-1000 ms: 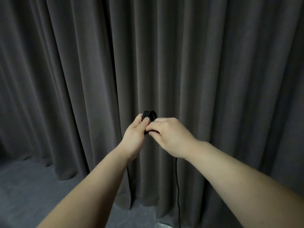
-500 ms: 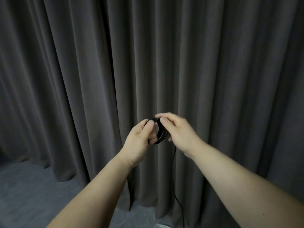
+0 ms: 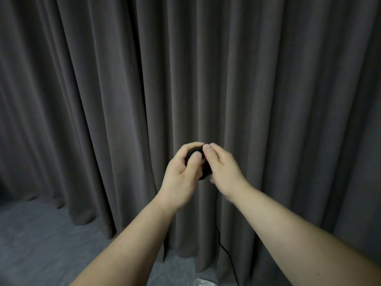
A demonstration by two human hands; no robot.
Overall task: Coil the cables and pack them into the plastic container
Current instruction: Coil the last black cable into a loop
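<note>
Coiling step: left hand (image 3: 181, 174) grips the black cable coil (image 3: 203, 172), right hand (image 3: 221, 168) pinches its rim; next, wind in the hanging tail (image 3: 223, 248).

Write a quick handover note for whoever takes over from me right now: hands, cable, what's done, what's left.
Left hand: grips the black cable coil, thumb across its face.
Right hand: fingers pinch the coil's top edge.
Cable tail: hangs loose toward the grey floor, before the curtain.
Done: several loops wound.
Left: wind the tail, then pack the coil; only a pale corner, possibly the container, shows at the bottom edge.
</note>
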